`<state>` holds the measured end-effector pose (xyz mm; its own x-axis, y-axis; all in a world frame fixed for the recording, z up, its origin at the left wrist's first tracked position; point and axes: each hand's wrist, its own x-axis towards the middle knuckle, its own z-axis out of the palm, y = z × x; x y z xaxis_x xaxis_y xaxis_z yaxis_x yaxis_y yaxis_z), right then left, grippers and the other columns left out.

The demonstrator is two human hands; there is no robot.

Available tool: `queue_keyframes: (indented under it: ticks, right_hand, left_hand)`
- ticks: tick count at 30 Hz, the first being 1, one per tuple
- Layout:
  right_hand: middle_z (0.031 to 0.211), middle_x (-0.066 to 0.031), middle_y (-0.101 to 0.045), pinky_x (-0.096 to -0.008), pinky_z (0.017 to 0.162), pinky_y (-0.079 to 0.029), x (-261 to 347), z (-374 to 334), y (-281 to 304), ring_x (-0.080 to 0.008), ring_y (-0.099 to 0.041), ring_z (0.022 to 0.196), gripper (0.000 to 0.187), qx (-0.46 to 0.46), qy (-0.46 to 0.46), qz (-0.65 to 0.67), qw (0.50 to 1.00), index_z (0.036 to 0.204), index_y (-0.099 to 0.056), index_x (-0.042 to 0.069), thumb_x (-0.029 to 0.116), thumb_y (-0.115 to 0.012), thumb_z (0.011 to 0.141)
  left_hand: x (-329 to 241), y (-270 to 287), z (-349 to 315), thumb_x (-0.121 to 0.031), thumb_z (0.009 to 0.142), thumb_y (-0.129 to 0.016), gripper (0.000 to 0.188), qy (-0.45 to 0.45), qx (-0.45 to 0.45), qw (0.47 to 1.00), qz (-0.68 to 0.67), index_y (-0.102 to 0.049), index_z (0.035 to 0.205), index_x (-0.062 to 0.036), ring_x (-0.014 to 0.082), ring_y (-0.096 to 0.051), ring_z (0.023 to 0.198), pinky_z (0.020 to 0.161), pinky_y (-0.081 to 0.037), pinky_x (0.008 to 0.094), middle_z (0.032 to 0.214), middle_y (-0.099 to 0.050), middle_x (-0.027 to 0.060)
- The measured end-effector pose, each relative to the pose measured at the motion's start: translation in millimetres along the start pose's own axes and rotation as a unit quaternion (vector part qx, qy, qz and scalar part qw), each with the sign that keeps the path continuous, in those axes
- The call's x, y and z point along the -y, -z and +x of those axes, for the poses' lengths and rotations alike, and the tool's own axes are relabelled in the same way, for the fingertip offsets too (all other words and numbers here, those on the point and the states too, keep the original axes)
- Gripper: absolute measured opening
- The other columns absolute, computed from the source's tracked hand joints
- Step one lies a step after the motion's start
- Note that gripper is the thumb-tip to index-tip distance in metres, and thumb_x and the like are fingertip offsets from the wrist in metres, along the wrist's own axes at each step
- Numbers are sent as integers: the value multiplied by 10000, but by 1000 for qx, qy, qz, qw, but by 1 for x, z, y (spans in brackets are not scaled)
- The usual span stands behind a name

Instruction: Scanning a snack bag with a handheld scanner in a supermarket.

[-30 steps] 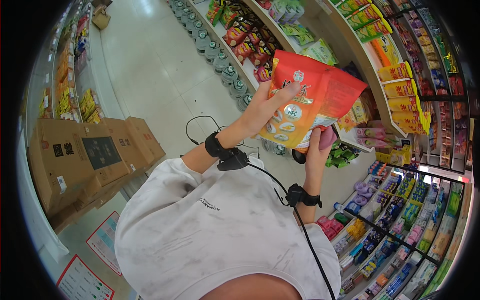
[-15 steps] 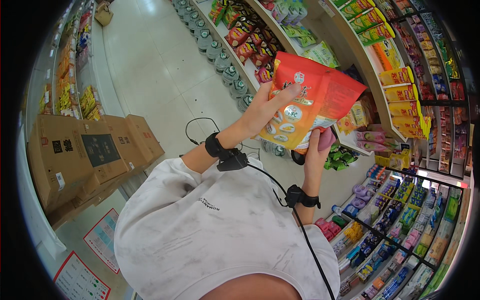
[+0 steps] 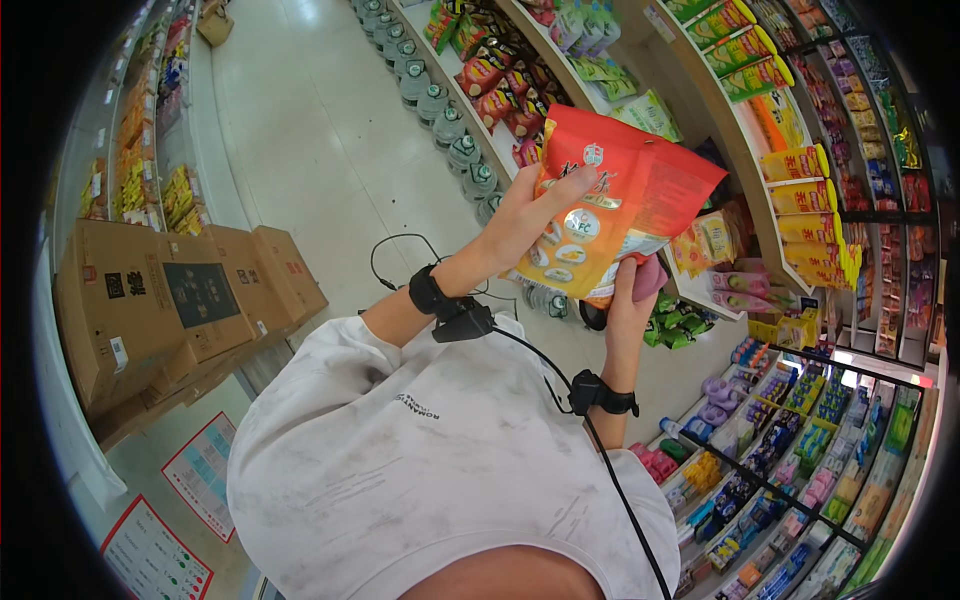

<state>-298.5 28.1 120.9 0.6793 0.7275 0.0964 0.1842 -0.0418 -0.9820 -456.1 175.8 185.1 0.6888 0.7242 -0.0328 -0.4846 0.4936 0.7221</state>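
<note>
Snack shelves [image 3: 770, 160] are packed at 2 o'clock, cardboard boxes [image 3: 170, 300] at 9, and the orange snack bag [image 3: 625, 200] gets held tight in both grips, left hand [image 3: 525, 220] and right hand [image 3: 630, 295].

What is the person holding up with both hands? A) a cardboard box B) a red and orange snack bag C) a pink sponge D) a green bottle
B: the left hand grips the side of the red and orange snack bag and the right hand pinches its bottom edge, in front of the shelves.
</note>
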Motion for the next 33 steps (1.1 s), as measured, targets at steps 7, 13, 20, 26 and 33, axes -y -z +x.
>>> queue_keyframes:
  ticks: [7,13,20,26,33]
  right_hand:
    - [1303,-80,-469,-319,1046,-343,3,5,-2,-157,-465,1205,519,2,13,-7,1000,1342,-436,-39,293,-603,980]
    - [1201,-58,-553,-278,959,-392,25,3,-9,-119,-504,1090,338,26,24,0,999,1255,-500,-33,183,-545,999]
    - [1187,-56,-560,-278,959,-395,19,2,-10,-123,-511,1078,317,9,8,7,1000,1240,-515,-25,182,-542,1000]
    - [1154,-52,-553,-274,932,-411,27,-3,-16,-115,-516,1063,309,-9,7,19,1000,1231,-524,-11,182,-555,993]
    - [1140,-56,-563,-279,923,-419,33,-6,-13,-111,-519,1053,314,3,15,18,1000,1214,-537,-17,198,-574,989]
  left_hand:
    - [-1,-1,4,-359,921,-667,402,-8,2,1000,-26,-569,1104,-15,89,-672,854,727,-549,245,1025,-680,59]
    - [10,3,10,-349,927,-658,392,7,-29,999,-18,-573,1118,-18,88,-675,867,733,-550,246,1037,-682,60]
    - [-4,-1,13,-358,945,-612,415,23,38,999,5,-559,1176,-17,116,-677,918,779,-548,260,1077,-676,77]
    - [-5,-3,9,-324,944,-628,341,18,13,1000,-13,-600,1093,-19,90,-677,845,719,-549,242,1015,-688,53]
    - [1,-3,9,-333,956,-614,342,10,-13,998,-62,-596,1114,-30,91,-669,864,728,-540,244,1026,-676,51]
